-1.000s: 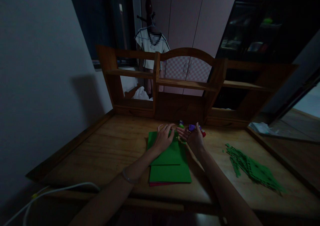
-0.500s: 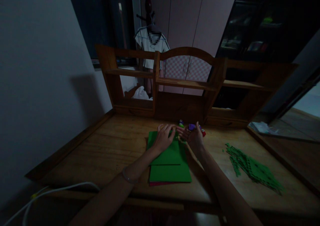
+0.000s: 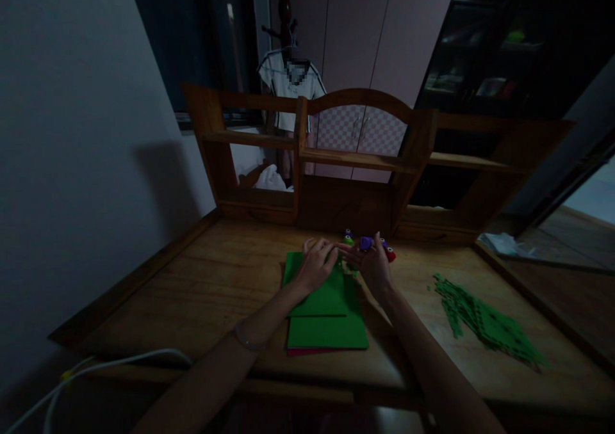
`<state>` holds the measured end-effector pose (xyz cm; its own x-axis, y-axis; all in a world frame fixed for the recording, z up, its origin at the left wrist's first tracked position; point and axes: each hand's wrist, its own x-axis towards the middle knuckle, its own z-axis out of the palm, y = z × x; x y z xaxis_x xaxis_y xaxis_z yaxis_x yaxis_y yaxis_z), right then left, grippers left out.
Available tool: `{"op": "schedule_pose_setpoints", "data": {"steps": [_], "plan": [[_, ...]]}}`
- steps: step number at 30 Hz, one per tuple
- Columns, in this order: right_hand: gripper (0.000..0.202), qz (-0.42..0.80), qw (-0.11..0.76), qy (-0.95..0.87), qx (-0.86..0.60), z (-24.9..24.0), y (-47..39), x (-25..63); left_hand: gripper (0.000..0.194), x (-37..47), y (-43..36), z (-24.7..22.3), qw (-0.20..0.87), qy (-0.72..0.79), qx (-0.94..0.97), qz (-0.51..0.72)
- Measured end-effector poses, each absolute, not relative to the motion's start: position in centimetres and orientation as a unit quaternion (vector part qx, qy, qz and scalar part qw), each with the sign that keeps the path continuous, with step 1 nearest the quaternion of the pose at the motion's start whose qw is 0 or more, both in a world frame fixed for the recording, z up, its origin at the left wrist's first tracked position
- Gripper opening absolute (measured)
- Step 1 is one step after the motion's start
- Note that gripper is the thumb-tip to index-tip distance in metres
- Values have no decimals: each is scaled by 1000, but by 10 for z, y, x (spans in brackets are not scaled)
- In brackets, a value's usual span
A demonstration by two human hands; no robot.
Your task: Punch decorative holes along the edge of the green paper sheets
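My left hand (image 3: pixel 317 265) is above the upper green sheet (image 3: pixel 317 303), its fingers bent and thumb drawn in toward the index finger. Its fingertips meet those of my right hand (image 3: pixel 373 267); anything pinched there is too small to make out. The right palm is turned up, with fingers stretched out and thumb raised. Beneath the upper sheet lies a larger green sheet (image 3: pixel 327 335), with a red edge (image 3: pixel 312 352) showing underneath. Small pale-yellow bits (image 3: pixel 348 267) lie by the sheets' upper right corner, partly hidden by my right hand.
Small toy figures with round eyes stand behind my hands: a green and purple one (image 3: pixel 348 237), a purple one (image 3: pixel 366 243) and a red one (image 3: pixel 390 254). Green cut-out strips (image 3: pixel 485 322) lie at right. A wooden shelf unit (image 3: pixel 355 159) borders the desk's back; a white cable (image 3: pixel 144 357) crosses its front left.
My right hand has shifted very slightly, with its fingers a little lower, and more of the yellow bits shows. My left hand stays nearly in place.
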<state>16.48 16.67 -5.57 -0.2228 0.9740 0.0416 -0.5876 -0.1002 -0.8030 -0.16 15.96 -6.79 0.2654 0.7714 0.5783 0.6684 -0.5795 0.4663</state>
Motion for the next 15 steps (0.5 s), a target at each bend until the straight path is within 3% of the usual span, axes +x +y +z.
{"op": "schedule_pose_setpoints", "data": {"steps": [15], "plan": [[55, 710, 556, -353, -248, -57, 167, 165, 28, -2, 161, -70, 62, 454, 796, 397]]}}
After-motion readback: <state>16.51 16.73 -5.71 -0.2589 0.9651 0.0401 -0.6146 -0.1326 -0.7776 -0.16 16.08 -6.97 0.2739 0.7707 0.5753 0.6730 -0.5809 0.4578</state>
